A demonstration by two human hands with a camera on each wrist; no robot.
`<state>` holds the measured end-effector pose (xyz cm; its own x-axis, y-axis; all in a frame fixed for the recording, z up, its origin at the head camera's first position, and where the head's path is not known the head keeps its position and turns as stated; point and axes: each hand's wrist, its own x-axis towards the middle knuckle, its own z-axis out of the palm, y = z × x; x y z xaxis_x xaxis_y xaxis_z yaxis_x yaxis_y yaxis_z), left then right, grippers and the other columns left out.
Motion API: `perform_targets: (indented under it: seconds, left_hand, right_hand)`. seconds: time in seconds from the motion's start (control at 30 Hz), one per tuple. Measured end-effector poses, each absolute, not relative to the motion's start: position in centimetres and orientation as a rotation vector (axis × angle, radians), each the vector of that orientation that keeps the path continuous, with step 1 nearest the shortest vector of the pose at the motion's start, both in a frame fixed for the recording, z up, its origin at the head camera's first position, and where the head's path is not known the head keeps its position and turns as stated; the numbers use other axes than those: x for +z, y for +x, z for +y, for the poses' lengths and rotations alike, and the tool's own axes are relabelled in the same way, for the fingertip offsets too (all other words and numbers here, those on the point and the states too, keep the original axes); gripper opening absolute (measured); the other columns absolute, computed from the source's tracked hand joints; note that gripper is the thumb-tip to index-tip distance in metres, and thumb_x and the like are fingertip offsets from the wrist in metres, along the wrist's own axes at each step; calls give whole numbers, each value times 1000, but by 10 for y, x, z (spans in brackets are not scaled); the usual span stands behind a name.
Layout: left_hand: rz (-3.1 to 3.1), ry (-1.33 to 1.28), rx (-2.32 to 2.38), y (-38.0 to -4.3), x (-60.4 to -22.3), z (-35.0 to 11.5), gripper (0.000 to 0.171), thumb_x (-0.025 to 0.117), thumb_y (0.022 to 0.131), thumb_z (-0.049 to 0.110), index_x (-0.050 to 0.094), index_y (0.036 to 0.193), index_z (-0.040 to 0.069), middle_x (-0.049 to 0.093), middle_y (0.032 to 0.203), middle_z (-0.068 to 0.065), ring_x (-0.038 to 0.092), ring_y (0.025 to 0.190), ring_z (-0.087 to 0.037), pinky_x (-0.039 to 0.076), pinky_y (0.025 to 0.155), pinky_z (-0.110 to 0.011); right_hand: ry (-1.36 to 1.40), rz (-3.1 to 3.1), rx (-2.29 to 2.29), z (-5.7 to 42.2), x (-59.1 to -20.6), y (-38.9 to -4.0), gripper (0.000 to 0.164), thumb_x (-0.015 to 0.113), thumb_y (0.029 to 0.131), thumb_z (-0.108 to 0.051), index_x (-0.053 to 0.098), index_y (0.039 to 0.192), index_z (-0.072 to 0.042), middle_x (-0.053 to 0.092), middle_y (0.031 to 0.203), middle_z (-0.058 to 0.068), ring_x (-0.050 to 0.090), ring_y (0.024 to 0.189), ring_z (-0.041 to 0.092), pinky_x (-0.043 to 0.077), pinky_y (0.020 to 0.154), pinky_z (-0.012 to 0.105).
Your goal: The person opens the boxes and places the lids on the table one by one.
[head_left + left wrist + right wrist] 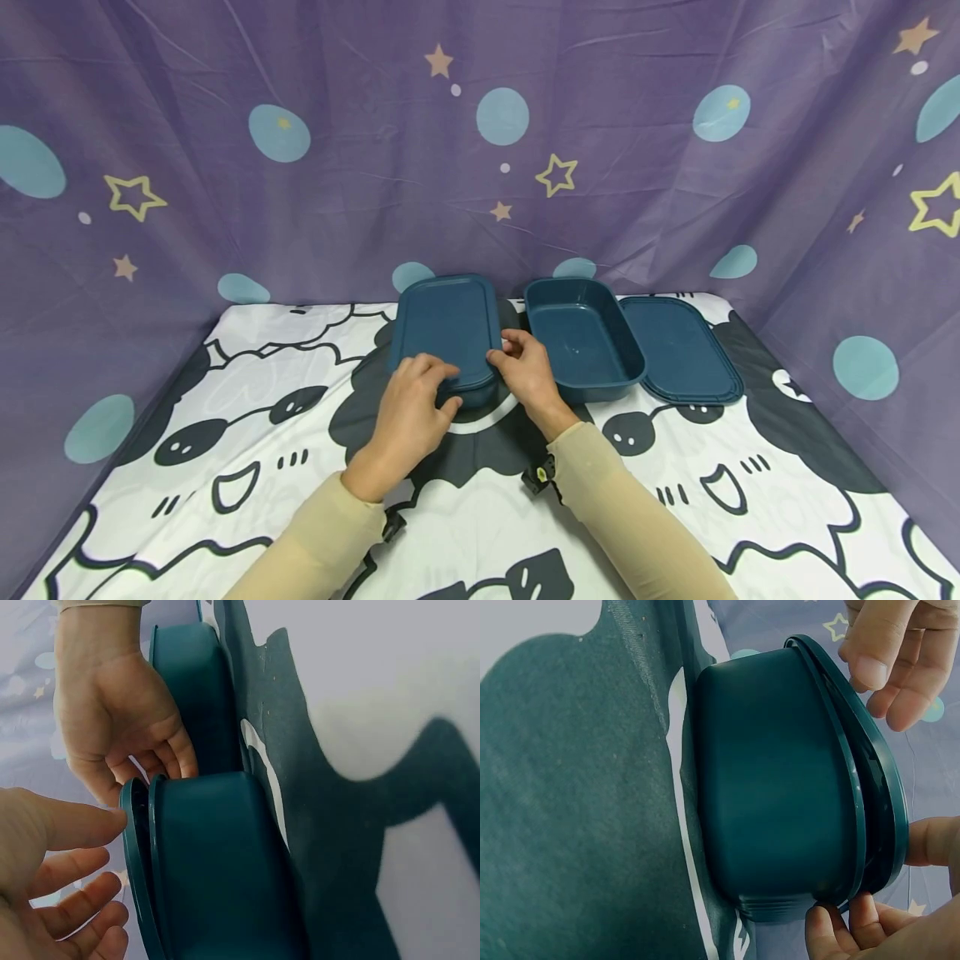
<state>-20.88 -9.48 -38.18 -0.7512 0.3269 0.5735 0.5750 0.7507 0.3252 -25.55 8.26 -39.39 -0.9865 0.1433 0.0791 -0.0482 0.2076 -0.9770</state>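
A dark blue rectangular box (772,780) has a matching lid (450,325) on top. The lid sits tilted, with a gap along its near side that widens toward the right corner in the right wrist view. My right hand (528,375) pinches the lid at its near right corner, thumb on top and fingertips under the rim. Over the near left part of the lid hovers my left hand (412,412), its fingers loosely bent and holding nothing. In the left wrist view, the left thumb (90,825) is close to the lid's edge; contact is hard to tell.
Right of the lidded box stands a second dark blue box (581,342) without a lid. Beside it a second lid (678,350) lies on the cartoon-print cloth (255,433). A purple curtain (360,208) with stars hangs behind the boxes.
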Motion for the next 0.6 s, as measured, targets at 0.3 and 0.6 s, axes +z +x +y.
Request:
perform_targets:
  seconds: [0.3,0.6]
  left_hand:
    - [-2469,-706,-580,-210,-386,-93,32,83,72,9,71,101,7,60,98,-6,54,91,-24,45,80,-39]
    - [-2402,-708,-529,-213,-391,-93,30,83,71,8,71,99,6,60,95,-7,53,86,-25,45,76,-40]
  right_hand:
    - [-108,-2328,1879,83,-393,-255,45,67,87,-11,54,129,-2,56,106,11,52,98,23,47,84,38]
    - [-102,-2311,1877,82,-392,-255,44,68,86,-10,55,128,-1,57,106,12,53,98,23,47,84,37]
